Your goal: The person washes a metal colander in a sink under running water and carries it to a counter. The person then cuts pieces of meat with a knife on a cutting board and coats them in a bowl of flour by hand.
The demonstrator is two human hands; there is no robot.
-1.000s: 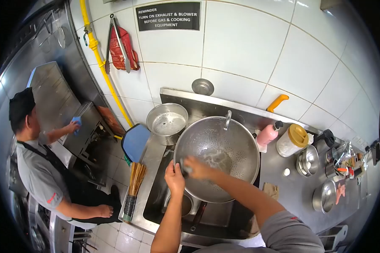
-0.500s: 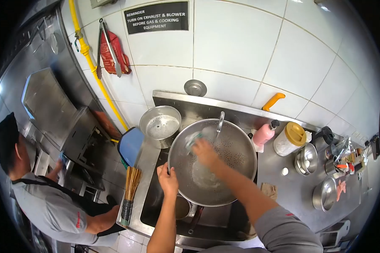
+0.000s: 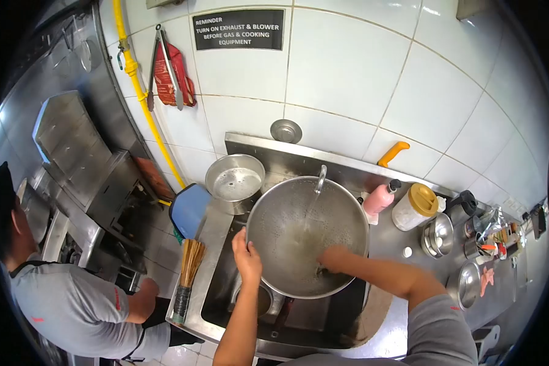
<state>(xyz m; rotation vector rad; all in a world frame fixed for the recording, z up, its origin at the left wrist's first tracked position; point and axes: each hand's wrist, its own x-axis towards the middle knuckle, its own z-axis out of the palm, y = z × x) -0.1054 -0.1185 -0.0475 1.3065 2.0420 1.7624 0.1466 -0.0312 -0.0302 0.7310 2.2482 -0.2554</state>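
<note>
A large metal colander with small holes sits over the sink, tilted toward me. Water runs from the faucet into it and cloudy liquid lies at its bottom. My left hand is closed on the colander's left rim. Inside the bowl, low on the right, my right hand presses a scrubbing pad against the metal; most of the pad is hidden under the fingers. A pan with a dark handle shows partly beneath the colander.
A pot of sudsy water stands at the back left, near a stick brush. On the right counter are a pink pump bottle, a gold-lidded jar and metal bowls. A co-worker stands at left.
My right hand has swept the pad from the colander's upper left to its lower right. My left hand keeps its hold on the rim. The co-worker's arm has lowered.
</note>
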